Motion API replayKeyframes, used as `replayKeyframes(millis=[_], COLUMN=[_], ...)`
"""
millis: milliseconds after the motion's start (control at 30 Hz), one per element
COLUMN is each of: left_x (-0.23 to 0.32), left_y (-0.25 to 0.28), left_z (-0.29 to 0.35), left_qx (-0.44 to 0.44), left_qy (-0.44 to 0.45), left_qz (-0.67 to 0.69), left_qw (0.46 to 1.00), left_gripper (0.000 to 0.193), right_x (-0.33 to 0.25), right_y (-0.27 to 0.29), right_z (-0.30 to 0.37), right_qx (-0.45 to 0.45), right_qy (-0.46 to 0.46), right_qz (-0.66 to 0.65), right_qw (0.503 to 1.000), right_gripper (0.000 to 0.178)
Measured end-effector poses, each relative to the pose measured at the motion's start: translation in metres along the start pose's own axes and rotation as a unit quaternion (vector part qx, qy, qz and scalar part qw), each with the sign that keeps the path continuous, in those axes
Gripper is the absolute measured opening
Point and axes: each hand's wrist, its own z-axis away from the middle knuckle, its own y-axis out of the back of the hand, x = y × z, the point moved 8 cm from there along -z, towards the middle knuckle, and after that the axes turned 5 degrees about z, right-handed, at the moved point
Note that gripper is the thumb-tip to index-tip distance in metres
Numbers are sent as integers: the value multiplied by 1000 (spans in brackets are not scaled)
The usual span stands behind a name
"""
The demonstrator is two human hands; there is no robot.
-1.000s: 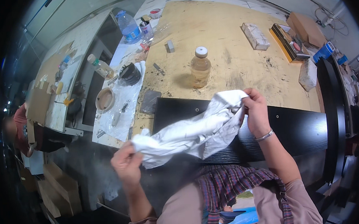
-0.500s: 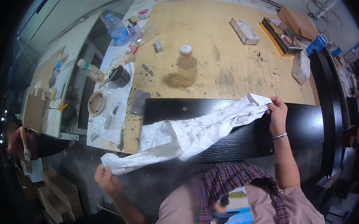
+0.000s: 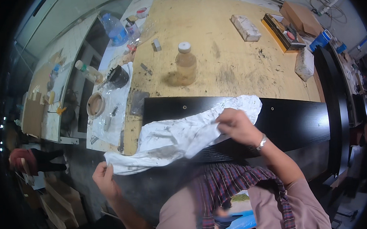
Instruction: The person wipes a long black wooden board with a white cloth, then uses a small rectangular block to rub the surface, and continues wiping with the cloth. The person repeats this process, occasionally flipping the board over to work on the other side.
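A smudged white cloth [image 3: 159,134] stretches across the left part of a glossy black board [image 3: 291,121] and hangs past its near edge. My left hand [image 3: 106,178] pinches the cloth's left end, off the board's near left corner. Over the cloth's right half, my right hand [image 3: 236,126] grips a fold between thumb and fingers; the cloth's far right end lies loose on the board beyond it. Just behind the board stands a capped bottle of yellowish liquid [image 3: 186,68].
On the left are a black cup [image 3: 118,76], a tape roll [image 3: 96,105] and a large plastic bottle [image 3: 115,31]. A white-wrapped block [image 3: 246,28] and an open box of tools [image 3: 283,34] sit at the back right. Another person [image 3: 26,162] is far left.
My right hand has let go of the cloth's right end, moved left and taken hold nearer its middle. The left hand still holds its end, almost in place.
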Motion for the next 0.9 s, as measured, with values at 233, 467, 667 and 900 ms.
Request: replayKeyframes(millis=[233, 467, 667, 900], left_x=[35, 25, 45, 46], left_y=[-104, -275, -297, -293], left_z=[10, 47, 28, 7], left_qx=[10, -265, -242, -320], left_qy=[-210, -320, -337, -383], left_qz=[-313, -265, -232, -298], left_qw=[926, 870, 880, 814], left_gripper=[26, 60, 89, 33], right_x=[65, 39, -10, -52], right_y=[27, 30, 41, 26], right_z=[9, 0, 4, 14], right_qx=[112, 118, 0, -205], right_qy=[-287, -284, -188, 18], right_qz=[-392, -485, -422, 23], right_qw=[867, 818, 887, 978], right_gripper=[12, 4, 23, 35])
